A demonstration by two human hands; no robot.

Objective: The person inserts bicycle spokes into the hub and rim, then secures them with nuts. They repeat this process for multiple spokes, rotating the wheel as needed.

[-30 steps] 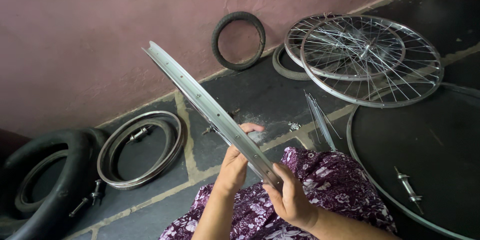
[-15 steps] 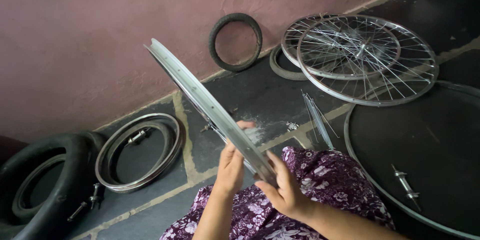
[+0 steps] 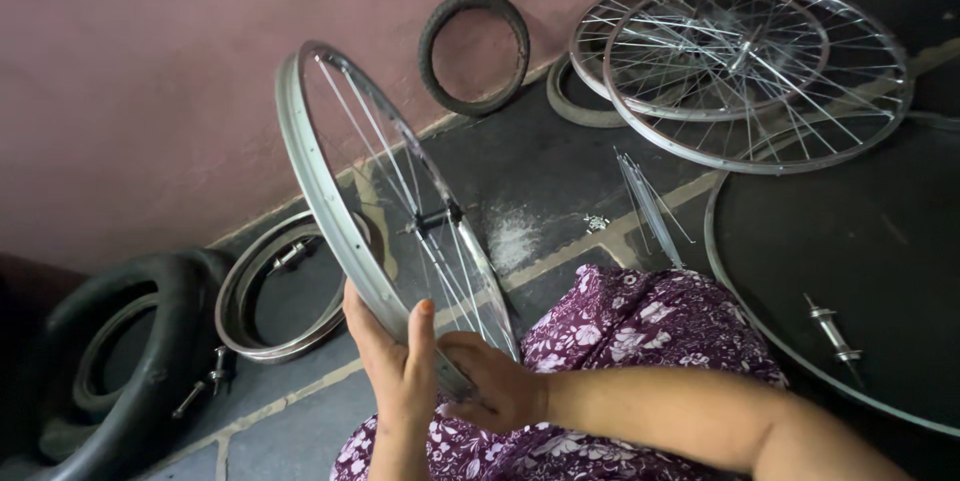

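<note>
Rim turned since earlier, spokes now showing; left hand [image 3: 395, 361] and right hand [image 3: 495, 391] clasp shiny spoked wheel [image 3: 330, 191] edge.

Soft, dim daylight spreads evenly, casting only faint shadows; the left corner around the black tyre [image 3: 110, 361] sinks into darkness. Metal rims catch mild glints. Focus is fairly sharp, with slight softness on the near forearm

Wheels, rims and tyres, counted

Three spoked wheels: one [image 3: 390, 231] held mid-frame, two [image 3: 740, 71] upper right. Two bare rims [image 3: 275, 296] lower left. Two tyres: small [image 3: 473, 53] top centre, large [image 3: 110, 371] lower left. One loose axle [image 3: 832, 331] right.
</note>
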